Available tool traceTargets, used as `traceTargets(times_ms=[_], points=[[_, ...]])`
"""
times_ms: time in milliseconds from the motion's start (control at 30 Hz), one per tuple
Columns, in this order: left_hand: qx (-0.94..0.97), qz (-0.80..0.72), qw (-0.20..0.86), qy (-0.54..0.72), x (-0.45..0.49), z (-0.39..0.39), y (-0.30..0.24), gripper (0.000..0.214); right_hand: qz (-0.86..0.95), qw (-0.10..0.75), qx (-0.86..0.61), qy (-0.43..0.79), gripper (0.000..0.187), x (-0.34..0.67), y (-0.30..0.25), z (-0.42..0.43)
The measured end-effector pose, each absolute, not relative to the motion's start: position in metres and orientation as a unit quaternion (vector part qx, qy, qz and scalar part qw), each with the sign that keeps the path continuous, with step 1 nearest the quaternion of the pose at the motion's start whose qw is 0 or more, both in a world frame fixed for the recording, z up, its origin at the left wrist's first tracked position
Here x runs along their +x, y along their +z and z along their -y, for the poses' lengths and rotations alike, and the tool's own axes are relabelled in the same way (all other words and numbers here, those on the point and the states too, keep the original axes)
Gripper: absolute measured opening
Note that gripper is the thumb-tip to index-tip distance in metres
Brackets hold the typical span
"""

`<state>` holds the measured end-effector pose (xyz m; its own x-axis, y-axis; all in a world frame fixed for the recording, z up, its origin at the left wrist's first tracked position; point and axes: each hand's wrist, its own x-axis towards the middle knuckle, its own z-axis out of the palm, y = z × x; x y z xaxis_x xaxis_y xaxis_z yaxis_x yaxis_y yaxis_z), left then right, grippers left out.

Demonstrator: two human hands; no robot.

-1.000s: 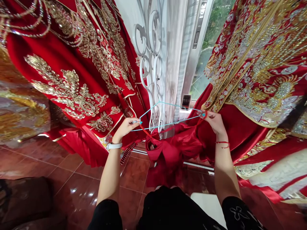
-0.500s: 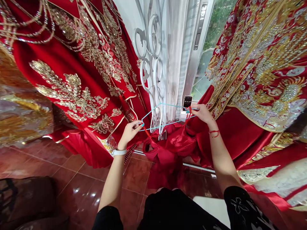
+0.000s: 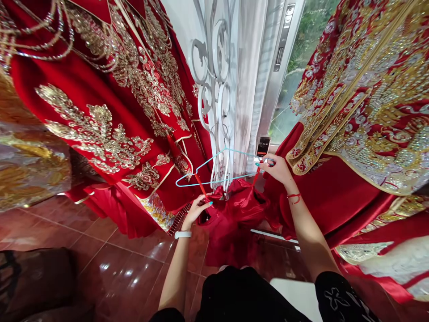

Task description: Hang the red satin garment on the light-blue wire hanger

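Note:
A dark red satin dress (image 3: 239,205) hangs by its thin red straps from a light blue wire hanger (image 3: 209,160). My left hand (image 3: 196,212) pinches the dress's upper edge, just below the left strap (image 3: 200,184). That strap loops over the hanger near its left end. My right hand (image 3: 276,169) is closed around the hanger's right end, beside the right strap (image 3: 256,178). The hanger's hook (image 3: 221,129) points up in front of white scrolled ironwork; whether it catches on anything I cannot tell.
Red garments with gold beading (image 3: 107,129) hang on the left, and a heavily embroidered gold-and-red garment (image 3: 365,98) on the right. White scrolled ironwork (image 3: 221,53) stands ahead. A phone (image 3: 263,146) is behind my right hand. A white surface (image 3: 295,293) sits low right.
My left hand has left the hanger's left end and moved down and right to the dress's upper edge. My right hand has dropped slightly, keeping hold of the hanger.

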<state>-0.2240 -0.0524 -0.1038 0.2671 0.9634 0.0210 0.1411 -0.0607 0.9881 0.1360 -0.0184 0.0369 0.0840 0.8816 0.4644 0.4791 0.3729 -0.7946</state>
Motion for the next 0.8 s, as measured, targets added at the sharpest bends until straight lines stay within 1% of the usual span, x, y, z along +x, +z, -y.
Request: traceTargets(times_ms=[100, 167, 200, 300, 433, 533, 567, 600, 633, 767, 800], points=[[0.615, -0.475, 0.481, 0.406, -0.231, 0.066, -0.111, 0.038, 0.638, 0.523, -0.539, 0.168, 0.042, 0.135, 0.033, 0.019], [0.617, -0.489, 0.458, 0.414, -0.238, 0.076, -0.116, 0.037, 0.640, 0.522, -0.541, 0.159, 0.044, 0.136, 0.030, 0.018], [0.619, -0.492, 0.447, 0.418, -0.242, 0.082, -0.118, 0.041, 0.643, 0.521, -0.539, 0.157, 0.044, 0.136, 0.029, 0.017], [0.638, -0.500, 0.409, 0.419, -0.252, 0.096, -0.121, 0.059, 0.648, 0.517, -0.536, 0.157, 0.045, 0.135, 0.027, 0.015], [0.667, -0.539, 0.337, 0.388, -0.256, 0.105, -0.123, 0.069, 0.648, 0.520, -0.536, 0.149, 0.046, 0.132, 0.028, 0.016], [0.667, -0.581, 0.296, 0.360, -0.255, 0.110, -0.125, 0.092, 0.651, 0.524, -0.533, 0.131, 0.047, 0.130, 0.030, 0.018], [0.667, -0.592, 0.289, 0.349, -0.256, 0.111, -0.125, 0.096, 0.652, 0.525, -0.533, 0.127, 0.047, 0.130, 0.030, 0.019], [0.666, -0.601, 0.282, 0.339, -0.257, 0.112, -0.125, 0.095, 0.653, 0.525, -0.532, 0.123, 0.047, 0.130, 0.030, 0.020], [0.666, -0.610, 0.273, 0.330, -0.259, 0.112, -0.123, 0.090, 0.653, 0.526, -0.531, 0.119, 0.046, 0.130, 0.030, 0.020], [0.648, -0.661, 0.204, 0.318, -0.274, 0.110, -0.108, 0.050, 0.654, 0.535, -0.524, 0.107, 0.043, 0.128, 0.029, 0.022], [0.637, -0.674, 0.183, 0.327, -0.278, 0.109, -0.102, 0.044, 0.653, 0.536, -0.524, 0.107, 0.043, 0.128, 0.029, 0.021]])
